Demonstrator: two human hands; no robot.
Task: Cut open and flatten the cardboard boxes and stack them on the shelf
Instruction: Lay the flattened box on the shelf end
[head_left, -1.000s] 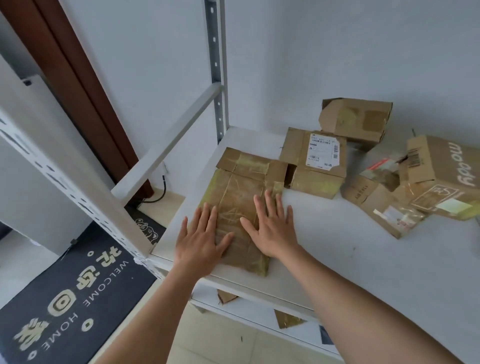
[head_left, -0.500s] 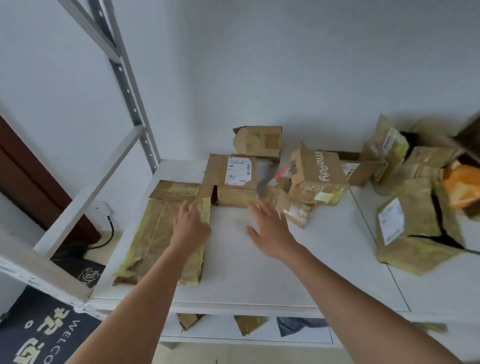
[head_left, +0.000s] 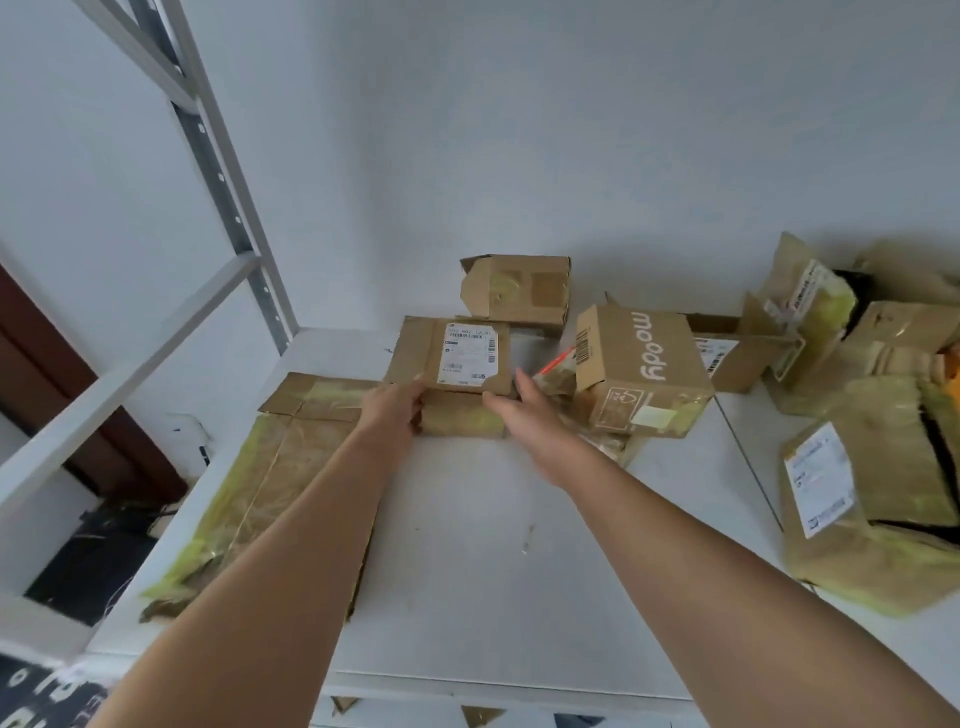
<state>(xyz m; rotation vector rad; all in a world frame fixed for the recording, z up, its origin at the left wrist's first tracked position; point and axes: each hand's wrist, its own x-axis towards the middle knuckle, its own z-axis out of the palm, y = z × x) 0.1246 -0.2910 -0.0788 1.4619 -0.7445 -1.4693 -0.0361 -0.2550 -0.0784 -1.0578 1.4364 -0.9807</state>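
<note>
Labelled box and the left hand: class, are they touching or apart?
Touching. The head view shows the left hand gripping the near left corner of the labelled box, fingers curled onto its edge.

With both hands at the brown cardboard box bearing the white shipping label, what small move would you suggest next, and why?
Probably close both hands on the brown cardboard box with the white shipping label and draw it forward. The left hand already holds its near left corner, the right hand reaches its right edge, and the white shelf in front lies bare.
</note>
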